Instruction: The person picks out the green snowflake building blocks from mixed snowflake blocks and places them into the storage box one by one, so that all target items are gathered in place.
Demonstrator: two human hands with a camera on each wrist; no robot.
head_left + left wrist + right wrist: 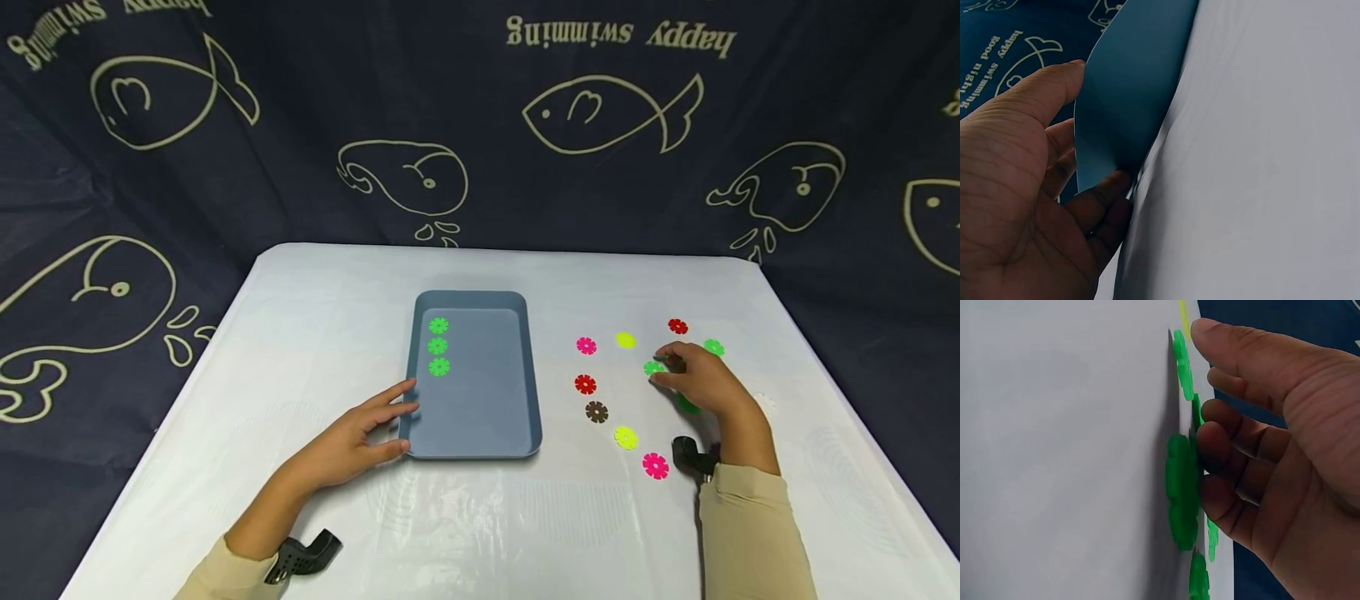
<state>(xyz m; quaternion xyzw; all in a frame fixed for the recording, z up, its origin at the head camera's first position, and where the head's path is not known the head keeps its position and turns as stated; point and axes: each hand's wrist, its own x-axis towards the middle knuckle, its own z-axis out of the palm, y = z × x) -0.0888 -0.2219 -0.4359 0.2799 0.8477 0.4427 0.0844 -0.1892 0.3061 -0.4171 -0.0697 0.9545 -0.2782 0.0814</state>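
The green disc [652,368] is toward the right edge of the counter [315,325], between parted thumb and fingers of the right hand [701,381]; no grip is visible. Probably light, stiff and thin: pinch opposite edges. The left hand [341,446], loosely spread, touches the tray [480,417].

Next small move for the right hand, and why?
Probably close thumb and index finger on the green disc. The right hand's fingertips sit right beside it, apparently not gripping, and three green discs already form a column in the tray.
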